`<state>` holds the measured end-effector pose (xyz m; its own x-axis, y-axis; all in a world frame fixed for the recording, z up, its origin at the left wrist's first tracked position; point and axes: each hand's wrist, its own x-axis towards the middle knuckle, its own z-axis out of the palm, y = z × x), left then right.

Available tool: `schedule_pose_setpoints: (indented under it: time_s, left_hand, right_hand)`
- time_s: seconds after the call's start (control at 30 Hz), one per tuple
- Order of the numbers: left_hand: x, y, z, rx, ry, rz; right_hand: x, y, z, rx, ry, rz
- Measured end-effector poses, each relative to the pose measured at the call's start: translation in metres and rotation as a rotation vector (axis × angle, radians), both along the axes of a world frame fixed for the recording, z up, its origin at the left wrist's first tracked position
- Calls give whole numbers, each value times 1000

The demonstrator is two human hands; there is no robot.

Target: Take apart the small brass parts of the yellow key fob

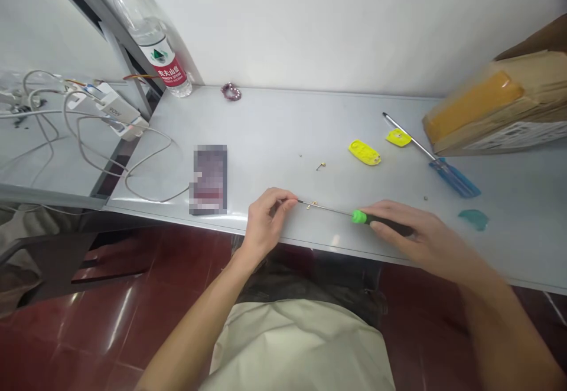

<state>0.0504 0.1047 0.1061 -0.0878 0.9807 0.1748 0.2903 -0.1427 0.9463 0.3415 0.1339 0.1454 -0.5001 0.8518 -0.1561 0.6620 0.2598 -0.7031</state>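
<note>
In the head view my right hand point(420, 231) is wrapped round the black and green handle of a screwdriver point(359, 218). Its thin shaft points left, above the table's front part. My left hand point(268, 217) pinches at the far end of that shaft with thumb and forefinger; whether a tiny piece is also between them I cannot tell. Just by the shaft, close to the left fingertips, are small brass-coloured pieces point(313, 204). Another small brass-coloured piece with a thin pin point(321, 166) lies farther back. Two yellow plastic shell parts, one larger point(364, 152) and one smaller point(397, 137), lie beyond my right hand.
A blue-handled screwdriver point(454, 178) lies near a cardboard box point(496, 107) at the right, with a teal piece point(473, 220) in front. Left are a blurred-out phone-like slab point(210, 178), a white cable point(146, 196), a water bottle point(162, 54) and a beaded bracelet point(231, 91).
</note>
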Motion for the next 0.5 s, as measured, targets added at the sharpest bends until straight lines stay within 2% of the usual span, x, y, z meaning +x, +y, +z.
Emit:
schedule_pose_setpoints:
  time_s: [0.23, 0.5]
  left_hand:
    - [1, 2, 1, 13, 11, -38]
    - [0, 2, 0, 8, -35, -69]
  right_hand:
    - [11, 6, 11, 84, -30, 35]
    - [12, 6, 14, 72, -78, 61]
